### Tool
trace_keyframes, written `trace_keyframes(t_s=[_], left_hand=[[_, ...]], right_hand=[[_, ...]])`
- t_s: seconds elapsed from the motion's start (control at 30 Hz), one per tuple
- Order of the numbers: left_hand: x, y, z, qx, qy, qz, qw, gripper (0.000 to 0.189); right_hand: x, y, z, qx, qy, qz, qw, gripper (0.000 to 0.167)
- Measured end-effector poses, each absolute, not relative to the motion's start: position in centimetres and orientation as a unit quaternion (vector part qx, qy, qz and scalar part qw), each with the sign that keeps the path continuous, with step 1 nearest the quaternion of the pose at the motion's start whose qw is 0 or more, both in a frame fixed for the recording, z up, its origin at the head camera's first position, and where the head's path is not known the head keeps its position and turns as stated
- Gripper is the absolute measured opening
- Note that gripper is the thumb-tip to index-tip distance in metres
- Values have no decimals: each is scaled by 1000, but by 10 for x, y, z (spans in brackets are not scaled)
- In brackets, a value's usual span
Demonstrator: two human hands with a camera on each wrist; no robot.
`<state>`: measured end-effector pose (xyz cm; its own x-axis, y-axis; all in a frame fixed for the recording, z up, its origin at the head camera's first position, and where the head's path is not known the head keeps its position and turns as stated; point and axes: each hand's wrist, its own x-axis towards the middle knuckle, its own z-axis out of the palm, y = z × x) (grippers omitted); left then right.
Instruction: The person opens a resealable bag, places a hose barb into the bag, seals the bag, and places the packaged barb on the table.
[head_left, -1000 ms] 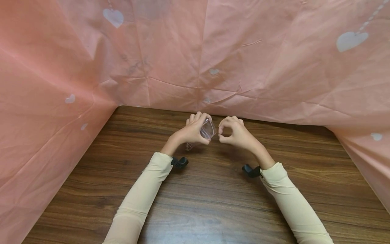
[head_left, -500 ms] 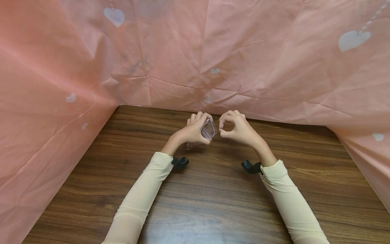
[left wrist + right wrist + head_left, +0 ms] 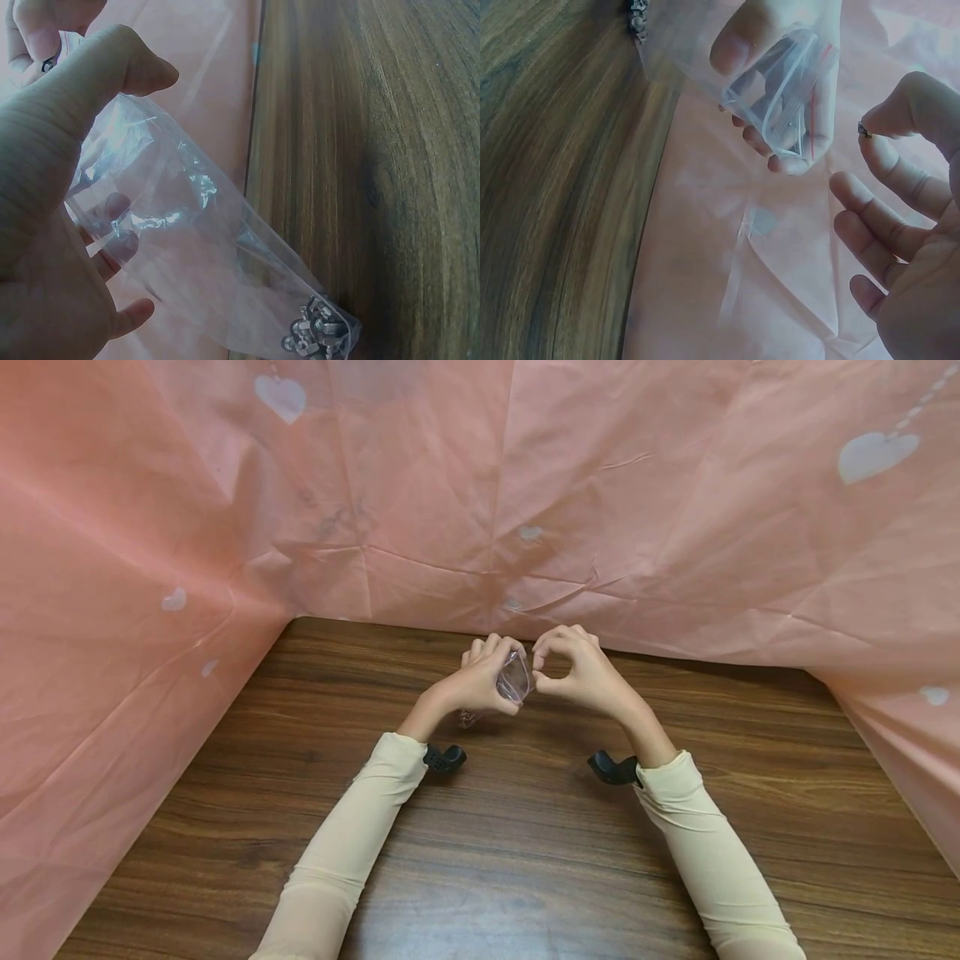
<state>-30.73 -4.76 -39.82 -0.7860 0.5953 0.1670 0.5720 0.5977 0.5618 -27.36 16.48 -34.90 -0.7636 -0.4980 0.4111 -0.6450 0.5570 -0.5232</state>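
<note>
My left hand [image 3: 476, 683] grips a clear zip bag [image 3: 202, 247] near its top, thumb on one side and fingers on the other. The bag's mouth gapes toward my right hand, with a red line along it in the right wrist view. In the bag's low corner lies a clump of small silvery metal clasps [image 3: 319, 330]. My right hand [image 3: 588, 677] pinches one tiny metal clasp [image 3: 864, 130] between thumb and index finger, right beside the bag's mouth. Its exact shape is too small to make out.
Under both hands is a brown wood-grain table [image 3: 495, 827]. A pink cloth [image 3: 420, 510] with pale hearts hangs behind it and along the sides. Each wrist wears a black camera mount, one at the left wrist [image 3: 446, 759] and one at the right [image 3: 613, 768].
My right hand has moved slightly up and then left, nearer the bag's mouth, still pinching. The left hand and the bag have hardly moved.
</note>
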Motion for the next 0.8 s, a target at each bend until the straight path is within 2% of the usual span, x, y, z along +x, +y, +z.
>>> trace_keyframes(t_s=[0.37, 0.8], left_hand=[[-308, -48, -398, 325, 896, 303, 18, 82], [-308, -49, -398, 326, 893, 309, 16, 83]], right_hand=[[-273, 158, -356, 329, -861, 359, 149, 14], [-275, 152, -365, 325, -859, 360, 168, 10]])
